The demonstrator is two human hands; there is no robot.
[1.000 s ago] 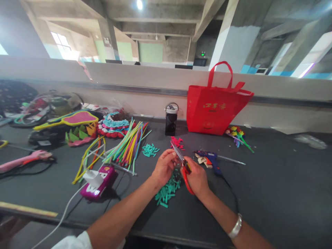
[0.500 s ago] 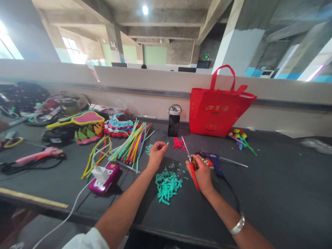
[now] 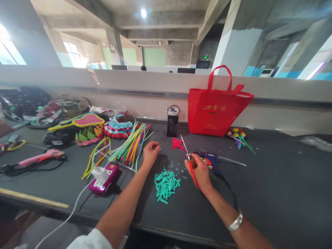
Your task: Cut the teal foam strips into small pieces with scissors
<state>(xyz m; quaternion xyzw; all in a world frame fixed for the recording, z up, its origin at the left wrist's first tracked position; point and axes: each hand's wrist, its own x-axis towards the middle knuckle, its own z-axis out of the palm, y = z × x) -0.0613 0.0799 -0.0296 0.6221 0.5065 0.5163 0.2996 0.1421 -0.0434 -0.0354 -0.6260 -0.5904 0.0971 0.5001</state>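
Observation:
My right hand (image 3: 199, 170) is closed round red-handled scissors (image 3: 190, 162), blades pointing up and away. My left hand (image 3: 150, 151) rests further left with fingers curled, over a small heap of teal pieces beside the bundle of coloured pipe cleaners (image 3: 132, 141); what it pinches, if anything, is too small to make out. Between my hands lies a pile of short teal cut pieces (image 3: 165, 184) on the dark table (image 3: 272, 186). A smaller pile of red pieces (image 3: 177, 143) lies beyond the scissors.
A blue glue gun (image 3: 211, 159) lies right beside my right hand. A black bottle (image 3: 172, 121) and red tote bag (image 3: 215, 109) stand at the back. A magenta device (image 3: 105, 177) with a white cable, a pink glue gun (image 3: 41, 156) and craft pieces fill the left.
My left hand left the scissors and moved left and away toward the pipe cleaners. My right hand shifted slightly right with the scissors. More teal bits lie scattered between them.

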